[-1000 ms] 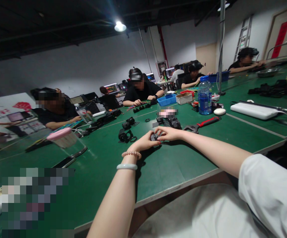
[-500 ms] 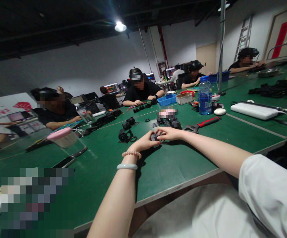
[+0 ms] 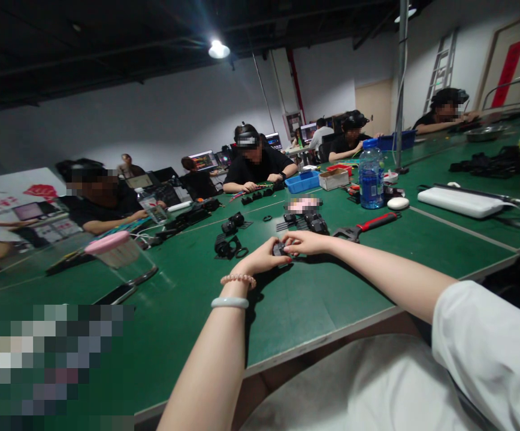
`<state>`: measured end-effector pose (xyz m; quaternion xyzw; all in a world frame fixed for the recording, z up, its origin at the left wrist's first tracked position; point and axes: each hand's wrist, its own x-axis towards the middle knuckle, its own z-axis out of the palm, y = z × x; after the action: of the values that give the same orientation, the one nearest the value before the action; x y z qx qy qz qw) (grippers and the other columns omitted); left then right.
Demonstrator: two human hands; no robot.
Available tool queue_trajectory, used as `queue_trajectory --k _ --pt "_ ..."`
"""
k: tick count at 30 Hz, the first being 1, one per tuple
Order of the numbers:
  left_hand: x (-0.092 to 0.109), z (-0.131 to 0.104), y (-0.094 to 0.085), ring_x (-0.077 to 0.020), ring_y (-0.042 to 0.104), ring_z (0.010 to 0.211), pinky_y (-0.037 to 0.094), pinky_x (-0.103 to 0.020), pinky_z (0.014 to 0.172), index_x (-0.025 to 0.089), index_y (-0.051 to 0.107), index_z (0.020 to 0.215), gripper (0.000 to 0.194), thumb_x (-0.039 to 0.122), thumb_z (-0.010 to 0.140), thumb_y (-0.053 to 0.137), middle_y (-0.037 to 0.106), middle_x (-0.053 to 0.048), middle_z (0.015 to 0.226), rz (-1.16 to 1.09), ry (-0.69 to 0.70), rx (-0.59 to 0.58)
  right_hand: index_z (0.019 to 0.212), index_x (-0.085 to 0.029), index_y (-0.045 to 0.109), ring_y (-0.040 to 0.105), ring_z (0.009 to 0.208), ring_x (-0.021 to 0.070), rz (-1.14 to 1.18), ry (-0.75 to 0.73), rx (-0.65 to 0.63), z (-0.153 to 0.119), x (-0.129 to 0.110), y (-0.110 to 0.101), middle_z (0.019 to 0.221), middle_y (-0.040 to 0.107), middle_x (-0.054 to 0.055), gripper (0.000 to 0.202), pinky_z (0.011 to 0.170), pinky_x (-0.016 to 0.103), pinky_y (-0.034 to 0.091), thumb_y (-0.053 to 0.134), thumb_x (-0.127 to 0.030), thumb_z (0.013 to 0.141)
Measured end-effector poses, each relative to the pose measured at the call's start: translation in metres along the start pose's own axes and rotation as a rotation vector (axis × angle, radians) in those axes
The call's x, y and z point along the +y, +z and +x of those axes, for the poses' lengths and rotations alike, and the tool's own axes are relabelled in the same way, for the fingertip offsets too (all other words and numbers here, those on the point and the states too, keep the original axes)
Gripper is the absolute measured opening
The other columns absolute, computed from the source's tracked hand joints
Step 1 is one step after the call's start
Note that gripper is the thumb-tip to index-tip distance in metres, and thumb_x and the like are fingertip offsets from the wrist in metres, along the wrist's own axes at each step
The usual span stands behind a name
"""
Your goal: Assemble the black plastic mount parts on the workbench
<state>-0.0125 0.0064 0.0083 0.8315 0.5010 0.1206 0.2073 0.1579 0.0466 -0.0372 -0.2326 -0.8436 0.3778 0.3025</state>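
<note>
Between my two hands is a small dark, blocky part, partly covered by fingers. My left hand grips it from the left, thumb towards me. From the right, the bent fingers of my right hand close on its other side. Just beyond lie black cylindrical parts with thin prongs beside them. More black round parts and a black ring rest left of my hands. A wrench with a red and black handle lies right of my right hand.
A blue-capped bottle, a white oval object and a white power bank stand to the right. A pink-lidded clear container and a phone are left. Blue trays and co-workers are across the green table.
My hands stay in nearly the same place around the dark part, with only slight finger movement. In the background, a person at the left has shifted to the right.
</note>
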Motion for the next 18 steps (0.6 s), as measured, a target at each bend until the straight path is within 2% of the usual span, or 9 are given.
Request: queue_trajectory --k 18 --pt "-0.0012 0.0008 0.0000 -0.0142 0.047 0.072 0.037 -0.023 0.063 0.015 0.043 0.098 0.053 0.047 0.058 0.054 0.051 0.000 0.080 0.003 0.009 0.002 0.093 -0.014 0.048 0.053 0.060 0.0081 0.017 0.032 0.009 0.0003 -0.0007 0.0005 0.078 0.056 0.003 0.023 0.056 0.021 0.044 0.047 -0.028 0.075"
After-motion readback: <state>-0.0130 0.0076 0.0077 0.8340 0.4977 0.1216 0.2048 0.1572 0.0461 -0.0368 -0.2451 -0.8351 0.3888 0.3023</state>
